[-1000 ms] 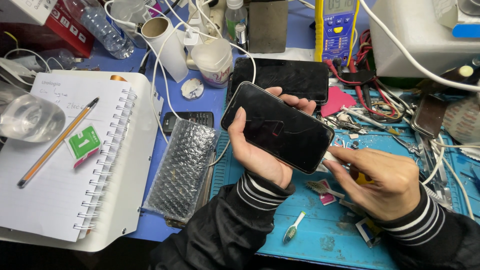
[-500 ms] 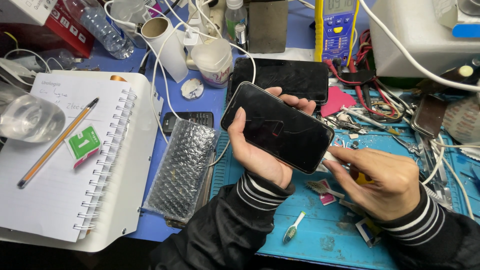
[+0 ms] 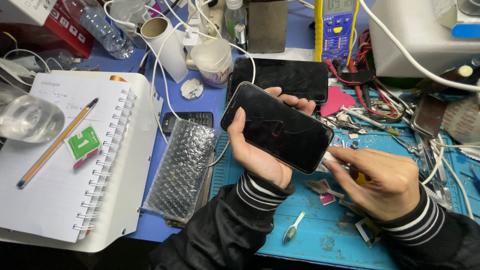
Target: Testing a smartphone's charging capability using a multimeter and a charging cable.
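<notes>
— Holding the black phone (image 3: pixel 277 127) over the blue mat (image 3: pixel 320 235), the left hand (image 3: pixel 260 150) is wrapping its grip closed around the phone's edges, screen up.

— And the right hand (image 3: pixel 385 182)?

— It is pinching closed on something small at the phone's lower right corner; what, cannot be told. Compared with a second ago, hardly anything is shifting: the work is staying at that corner.

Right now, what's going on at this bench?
A person holds a black smartphone in the left hand, screen up and dark, above a blue work mat. The right hand touches the phone's lower end with its fingers, with something small and yellow tucked in the palm. A second dark phone lies behind, a bubble-wrap pouch and a spiral notebook with a pen to the left.
</notes>
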